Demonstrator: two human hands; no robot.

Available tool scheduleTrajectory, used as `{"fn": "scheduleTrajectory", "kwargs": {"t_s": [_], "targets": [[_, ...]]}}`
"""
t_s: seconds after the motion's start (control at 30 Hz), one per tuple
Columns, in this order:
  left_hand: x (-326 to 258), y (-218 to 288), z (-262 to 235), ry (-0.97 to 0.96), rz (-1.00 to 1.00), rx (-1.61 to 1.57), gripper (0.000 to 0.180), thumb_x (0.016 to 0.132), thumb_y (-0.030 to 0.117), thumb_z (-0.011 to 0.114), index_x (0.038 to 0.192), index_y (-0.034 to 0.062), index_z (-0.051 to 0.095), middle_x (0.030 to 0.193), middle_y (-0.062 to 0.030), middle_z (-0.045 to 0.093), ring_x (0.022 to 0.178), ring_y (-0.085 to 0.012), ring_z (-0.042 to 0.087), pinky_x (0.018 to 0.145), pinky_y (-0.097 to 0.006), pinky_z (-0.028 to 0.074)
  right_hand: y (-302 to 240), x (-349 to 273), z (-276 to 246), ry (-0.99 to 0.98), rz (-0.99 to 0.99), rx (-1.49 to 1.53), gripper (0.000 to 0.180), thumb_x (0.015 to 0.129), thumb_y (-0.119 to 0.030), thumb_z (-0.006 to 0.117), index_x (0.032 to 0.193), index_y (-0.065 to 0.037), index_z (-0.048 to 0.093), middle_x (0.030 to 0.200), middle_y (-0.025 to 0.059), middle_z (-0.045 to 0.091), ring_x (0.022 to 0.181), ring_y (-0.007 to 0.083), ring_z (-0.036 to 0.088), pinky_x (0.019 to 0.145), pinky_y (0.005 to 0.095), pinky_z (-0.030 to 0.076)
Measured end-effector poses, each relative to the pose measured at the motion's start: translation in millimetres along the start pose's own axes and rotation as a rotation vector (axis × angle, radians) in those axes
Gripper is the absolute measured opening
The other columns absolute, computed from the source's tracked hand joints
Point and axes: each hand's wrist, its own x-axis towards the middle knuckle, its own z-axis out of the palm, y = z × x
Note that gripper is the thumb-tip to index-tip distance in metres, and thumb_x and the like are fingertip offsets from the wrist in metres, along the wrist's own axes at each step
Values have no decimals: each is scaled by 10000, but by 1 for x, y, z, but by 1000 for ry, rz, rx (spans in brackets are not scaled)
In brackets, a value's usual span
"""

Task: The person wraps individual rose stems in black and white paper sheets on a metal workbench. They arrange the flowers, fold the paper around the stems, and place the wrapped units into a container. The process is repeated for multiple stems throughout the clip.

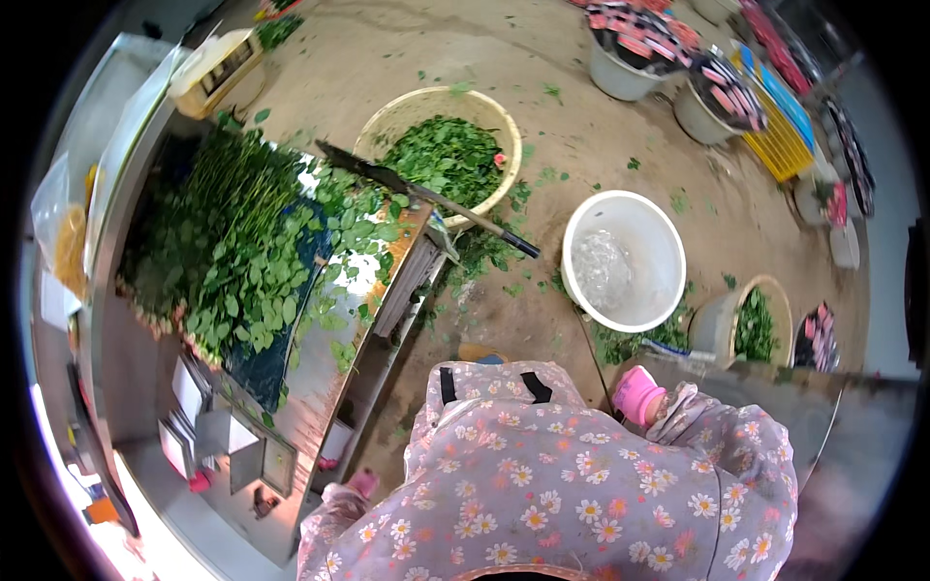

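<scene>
My right hand (pixel 636 394), in a pink glove, is at my right side below the white bucket (pixel 668 254). It looks rounded and closed; what it may hold I cannot make out. A thin dark line (pixel 593 358), a cord or stick, runs down beside it from the bucket. My left hand (pixel 364 482), also pink, hangs low by the workbench's shelf, mostly covered by the sleeve, its fingers unclear. Leafy cut stems (pixel 232 261), with pinkish blooms at their lower ends, lie heaped on the bench (pixel 325 387). Clear crumpled material or water shows inside the white bucket.
A dark bar with a handle (pixel 455 205) juts over the bench corner. Behind it stands a cream tub (pixel 373 126) of leaves. Another leaf-filled tub (pixel 712 324) is at the right. Wrapped flowers in buckets (pixel 620 79) and a yellow crate (pixel 780 145) stand far right. Leaves litter the floor.
</scene>
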Motion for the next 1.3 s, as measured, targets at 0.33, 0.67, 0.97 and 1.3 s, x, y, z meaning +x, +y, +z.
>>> {"fn": "scheduleTrajectory", "kwargs": {"t_s": [0.33,0.67,0.97,1.3], "targets": [[-49,317,-31,74,828,-206,380,891,272,546,1153,-3,535,1089,-145,607,1033,-209,552,893,-304,422,-64,24,36,304,186,331,164,646,-231,662,760,-117,686,764,91,662,762,266,647,636,373,516],[-67,449,136,-790,824,281,336,941,316,442,1116,56,563,901,-73,608,851,-207,562,791,-354,429,-171,-90,12,1026,778,870,309,707,-412,656,783,-119,596,694,118,593,696,317,593,624,441,452],[-295,531,116,-1278,1046,-121,387,965,303,437,1209,6,474,957,-68,602,918,-175,609,768,-297,504,-292,-138,-21,1094,873,1060,300,665,-305,695,867,-99,614,772,103,599,791,297,579,685,397,460],[-466,488,112,-1026,2226,510,387,929,301,475,1192,19,456,969,-160,600,899,-313,582,792,-381,460,-312,-120,-3,1228,1479,1078,247,692,-191,665,905,-75,619,786,120,596,771,309,584,670,402,469]]}}
